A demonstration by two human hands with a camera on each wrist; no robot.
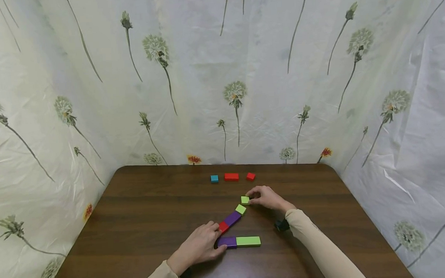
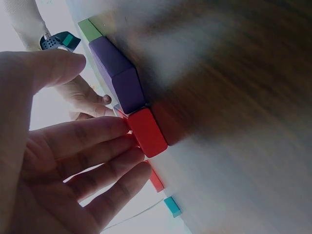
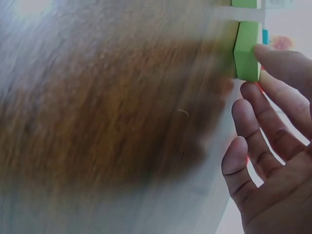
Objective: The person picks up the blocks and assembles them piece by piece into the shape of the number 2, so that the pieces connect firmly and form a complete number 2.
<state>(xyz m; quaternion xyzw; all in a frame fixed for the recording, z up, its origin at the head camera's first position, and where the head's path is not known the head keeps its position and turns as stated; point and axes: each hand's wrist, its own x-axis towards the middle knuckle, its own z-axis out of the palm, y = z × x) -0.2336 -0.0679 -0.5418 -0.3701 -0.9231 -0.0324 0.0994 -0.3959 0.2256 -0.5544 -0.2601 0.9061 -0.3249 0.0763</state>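
The head view looks forward and down from above the near side of the counter (image 1: 144,217), wide enough for the floral sheet (image 1: 197,82) across its upper frame; the left wrist view sits low and close by the left hand (image 1: 199,243), rolled sideways; it shares with the head view the red block (image 1: 224,227), mid-frame, and the right hand (image 1: 267,197), upper left; the right wrist view, also close and rolled, shares a green block (image 3: 247,51), upper right.
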